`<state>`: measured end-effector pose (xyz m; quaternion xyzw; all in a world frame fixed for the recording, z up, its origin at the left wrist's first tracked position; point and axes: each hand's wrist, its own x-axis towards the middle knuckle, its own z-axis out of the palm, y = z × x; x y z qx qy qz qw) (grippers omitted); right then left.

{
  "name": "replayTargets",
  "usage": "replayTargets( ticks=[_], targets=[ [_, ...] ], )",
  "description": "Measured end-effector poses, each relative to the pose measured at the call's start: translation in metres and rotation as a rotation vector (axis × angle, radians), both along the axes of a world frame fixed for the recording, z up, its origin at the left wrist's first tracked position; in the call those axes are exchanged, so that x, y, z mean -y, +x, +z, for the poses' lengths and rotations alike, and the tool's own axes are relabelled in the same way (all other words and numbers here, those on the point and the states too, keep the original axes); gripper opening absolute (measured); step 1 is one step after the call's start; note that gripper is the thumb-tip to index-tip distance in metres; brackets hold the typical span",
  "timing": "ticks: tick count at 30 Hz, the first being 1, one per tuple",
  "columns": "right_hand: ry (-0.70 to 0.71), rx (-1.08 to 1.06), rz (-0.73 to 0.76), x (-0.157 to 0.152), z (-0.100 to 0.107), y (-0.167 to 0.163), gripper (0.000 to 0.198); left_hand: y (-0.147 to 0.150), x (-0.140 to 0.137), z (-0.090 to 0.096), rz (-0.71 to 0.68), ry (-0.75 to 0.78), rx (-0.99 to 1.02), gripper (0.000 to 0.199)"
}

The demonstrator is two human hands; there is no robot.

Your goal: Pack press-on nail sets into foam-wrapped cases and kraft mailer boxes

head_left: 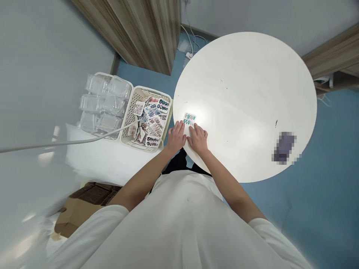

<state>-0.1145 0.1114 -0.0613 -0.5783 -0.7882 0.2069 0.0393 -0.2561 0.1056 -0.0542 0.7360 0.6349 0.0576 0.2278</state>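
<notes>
The card lies just inside the tabletop's left edge. Left hand and right hand rest palm-down at its near side; I cannot tell if either grip pinches it. Uneven pressure could skew it or push it off.

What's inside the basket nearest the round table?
The basket holds a jumbled pile of nail-tip cards, including blue and dark sets. A pale cable crosses over it. Whatever lies beneath the top cards is covered.
</notes>
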Motion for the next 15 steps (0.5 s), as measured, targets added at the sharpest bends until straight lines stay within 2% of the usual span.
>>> replayTargets(
  ticks=[7,11,15],
  targets=[
    [0.065,-0.040,0.119,0.018,0.021,0.030,0.047,0.019,0.030,0.014,0.159,0.084,-0.022,0.056],
    [0.110,-0.109,0.211,0.035,0.031,0.049,0.046,0.032,0.060,0.020,0.320,0.090,-0.030,0.054],
    [0.100,-0.165,0.334,0.054,0.030,0.061,0.043,0.035,0.096,0.023,0.431,0.075,-0.018,0.049]
  ],
)
